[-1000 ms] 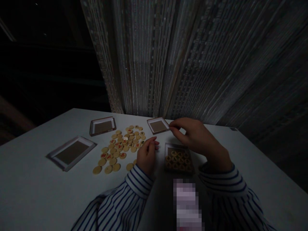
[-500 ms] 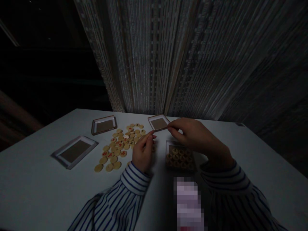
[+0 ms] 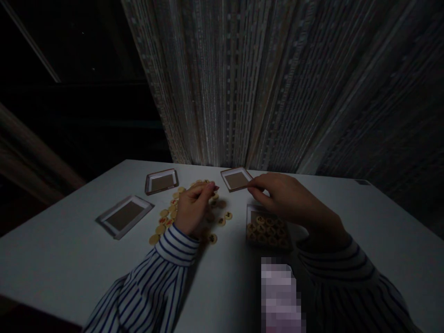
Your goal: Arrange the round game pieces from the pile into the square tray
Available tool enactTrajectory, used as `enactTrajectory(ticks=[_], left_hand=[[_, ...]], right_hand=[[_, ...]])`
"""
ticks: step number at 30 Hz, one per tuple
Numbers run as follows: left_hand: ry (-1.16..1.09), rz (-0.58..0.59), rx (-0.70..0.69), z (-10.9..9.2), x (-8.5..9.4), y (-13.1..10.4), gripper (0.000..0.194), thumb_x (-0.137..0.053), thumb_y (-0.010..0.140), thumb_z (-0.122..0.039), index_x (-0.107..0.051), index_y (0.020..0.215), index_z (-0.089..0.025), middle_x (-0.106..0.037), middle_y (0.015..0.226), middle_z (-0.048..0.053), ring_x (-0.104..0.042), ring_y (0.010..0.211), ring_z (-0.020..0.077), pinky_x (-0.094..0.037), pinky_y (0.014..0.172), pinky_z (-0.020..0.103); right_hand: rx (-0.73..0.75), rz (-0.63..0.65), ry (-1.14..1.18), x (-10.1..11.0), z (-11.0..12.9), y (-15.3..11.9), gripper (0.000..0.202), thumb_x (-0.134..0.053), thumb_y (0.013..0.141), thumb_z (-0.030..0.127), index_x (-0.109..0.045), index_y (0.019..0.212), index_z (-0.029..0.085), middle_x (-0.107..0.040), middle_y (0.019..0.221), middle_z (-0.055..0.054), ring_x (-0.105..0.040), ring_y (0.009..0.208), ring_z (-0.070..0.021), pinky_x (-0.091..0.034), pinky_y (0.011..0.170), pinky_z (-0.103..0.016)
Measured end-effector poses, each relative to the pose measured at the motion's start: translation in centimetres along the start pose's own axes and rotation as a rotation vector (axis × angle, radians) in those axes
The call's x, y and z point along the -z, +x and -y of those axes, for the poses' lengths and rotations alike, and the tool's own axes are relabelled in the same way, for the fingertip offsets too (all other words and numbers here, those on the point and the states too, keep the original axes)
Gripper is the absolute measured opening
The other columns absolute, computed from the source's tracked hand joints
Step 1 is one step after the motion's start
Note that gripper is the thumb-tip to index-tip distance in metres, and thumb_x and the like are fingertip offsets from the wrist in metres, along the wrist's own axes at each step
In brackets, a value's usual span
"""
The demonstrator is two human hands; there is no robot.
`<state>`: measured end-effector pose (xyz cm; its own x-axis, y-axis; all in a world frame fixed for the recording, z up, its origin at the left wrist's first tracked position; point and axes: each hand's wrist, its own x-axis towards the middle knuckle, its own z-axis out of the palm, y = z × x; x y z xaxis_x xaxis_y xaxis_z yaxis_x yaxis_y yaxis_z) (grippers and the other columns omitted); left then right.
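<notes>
My left hand (image 3: 191,207) is closed in a pinch over the pile of round wooden Chinese chess pieces (image 3: 163,220), hiding many of them. Whatever its fingertips hold, if anything, is too small to make out. With thumb and fingers pressed together, my right hand (image 3: 287,196) hovers above an open box (image 3: 248,210) that holds several rows of pieces with dark characters. Its fingertips lie close to the corner of a shallow tray (image 3: 237,179) at the back; touching it or not, I cannot tell. Loose pieces (image 3: 228,216) lie between the hands.
Two more shallow trays stand on the left of the white table (image 3: 69,249): one near (image 3: 124,217) and one farther back (image 3: 161,181). A string curtain (image 3: 222,92) hangs behind the table's far edge. A small dark card (image 3: 362,182) lies at the far right corner. The room is dim.
My left hand has moved left over the pile, uncovering pieces on its right side. My right hand stays nearly in place over the box. The view has turned slightly left.
</notes>
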<state>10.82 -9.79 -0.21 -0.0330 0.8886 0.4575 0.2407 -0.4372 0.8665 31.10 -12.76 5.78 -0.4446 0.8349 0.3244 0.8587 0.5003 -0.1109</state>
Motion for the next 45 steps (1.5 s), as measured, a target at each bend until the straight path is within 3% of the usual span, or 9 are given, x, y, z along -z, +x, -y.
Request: enactTrajectory(ticks=[4,9,13,17,28,45], left_hand=[[0.091,0.158,-0.036,1.2,1.4,0.1,0.020,-0.058,0.072,-0.034,-0.067,0.075,-0.015,-0.068,0.075,0.005,-0.061,0.073,0.0170,-0.048,0.069,0.028],[0.320,0.467,-0.279,3.2,3.0,-0.7,0.013,-0.058,0.073,-0.027,-0.065,0.080,-0.018,-0.065,0.087,0.006,-0.059,0.086,0.0182,-0.046,0.081,0.033],[0.534,0.636,-0.358,3.5,3.7,-1.2,0.022,-0.064,0.068,-0.032,-0.066,0.087,-0.020,-0.058,0.108,0.008,-0.051,0.103,0.0233,-0.039,0.092,0.040],[0.604,0.750,-0.374,3.5,4.0,-1.6,0.028,-0.066,0.066,-0.036,-0.065,0.091,-0.023,-0.050,0.120,0.008,-0.043,0.113,0.0255,-0.033,0.097,0.043],[0.682,0.803,-0.330,3.8,3.5,-2.9,0.029,-0.067,0.061,-0.028,-0.063,0.088,-0.020,-0.050,0.113,0.010,-0.047,0.105,0.0265,-0.039,0.087,0.041],[0.845,0.757,-0.371,3.1,2.7,-3.5,0.024,-0.063,0.058,-0.025,-0.062,0.081,-0.018,-0.051,0.105,0.010,-0.048,0.098,0.0272,-0.038,0.085,0.043]], right_hand=[[-0.008,0.017,-0.031,-0.3,-0.1,0.2,0.024,-0.042,0.084,0.027,-0.063,0.091,0.018,-0.066,0.088,-0.004,-0.058,0.081,-0.0165,-0.038,0.070,-0.026],[-0.025,0.089,-0.075,-1.0,0.0,0.6,0.024,-0.041,0.084,0.027,-0.063,0.089,0.018,-0.066,0.088,-0.005,-0.058,0.080,-0.0176,-0.038,0.068,-0.027],[-0.028,0.163,-0.106,-1.4,0.3,0.9,0.024,-0.042,0.082,0.026,-0.063,0.089,0.017,-0.065,0.090,-0.006,-0.058,0.082,-0.0189,-0.039,0.069,-0.028],[-0.008,0.220,-0.133,-2.0,0.8,1.1,0.024,-0.042,0.082,0.026,-0.062,0.091,0.017,-0.064,0.094,-0.007,-0.057,0.086,-0.0207,-0.039,0.071,-0.030],[0.090,0.310,-0.149,-4.8,0.8,1.1,0.023,-0.048,0.080,0.029,-0.060,0.097,0.019,-0.064,0.093,-0.006,-0.059,0.084,-0.0198,-0.039,0.069,-0.029],[0.127,0.305,-0.178,-5.3,0.9,1.0,0.021,-0.048,0.080,0.029,-0.059,0.095,0.020,-0.064,0.091,-0.006,-0.058,0.081,-0.0202,-0.039,0.066,-0.029]])
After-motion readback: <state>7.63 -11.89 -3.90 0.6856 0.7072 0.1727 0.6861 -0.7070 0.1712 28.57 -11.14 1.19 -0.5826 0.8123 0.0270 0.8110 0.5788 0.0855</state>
